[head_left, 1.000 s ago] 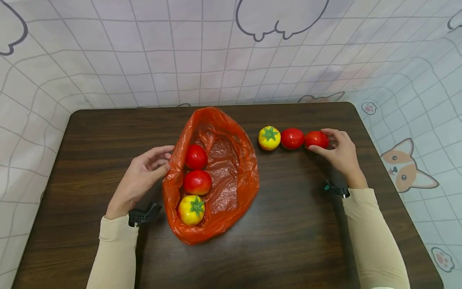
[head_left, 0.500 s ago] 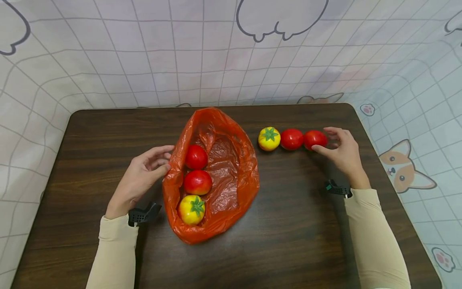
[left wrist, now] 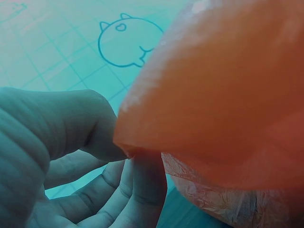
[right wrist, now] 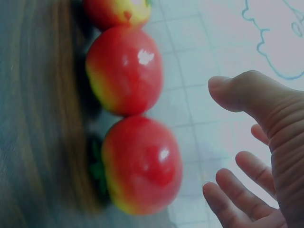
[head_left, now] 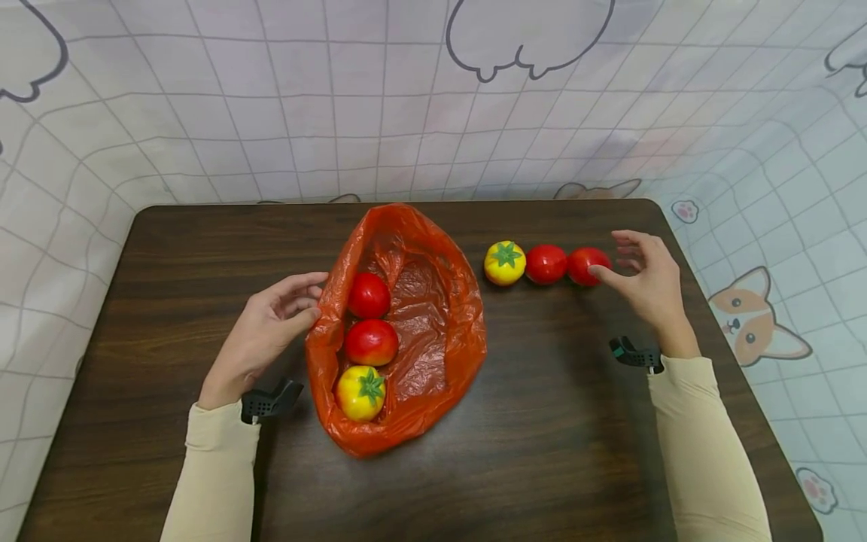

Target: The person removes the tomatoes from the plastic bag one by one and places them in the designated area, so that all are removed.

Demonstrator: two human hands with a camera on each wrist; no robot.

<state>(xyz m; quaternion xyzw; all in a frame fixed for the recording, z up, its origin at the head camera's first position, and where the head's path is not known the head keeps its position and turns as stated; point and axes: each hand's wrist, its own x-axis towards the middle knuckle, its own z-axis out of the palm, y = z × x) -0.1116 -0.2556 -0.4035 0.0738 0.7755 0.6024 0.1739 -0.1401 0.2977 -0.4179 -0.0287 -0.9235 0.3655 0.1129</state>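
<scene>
Head view: our left hand (head_left: 266,327) pinches the left rim of the orange bag (head_left: 467,324); we likely do best holding its mouth wide. Our right hand (head_left: 648,282), fingers spread, holding nothing, should close squarely round the end tomato (head_left: 582,265), just left of it on the surface (head_left: 535,391).

And on the table (head_left: 542,429), just left of the frame's centre, sits the bag (head_left: 467,354), three tomatoes (head_left: 371,342) inside, lined up down its left side! Left hand (head_left: 267,320) at its left rim; over to the upper right, a row of tomatoes (head_left: 546,264), three side by side, right hand (head_left: 646,282) beside the rightmost, wall (head_left: 379,113) behind everything across the top
</scene>
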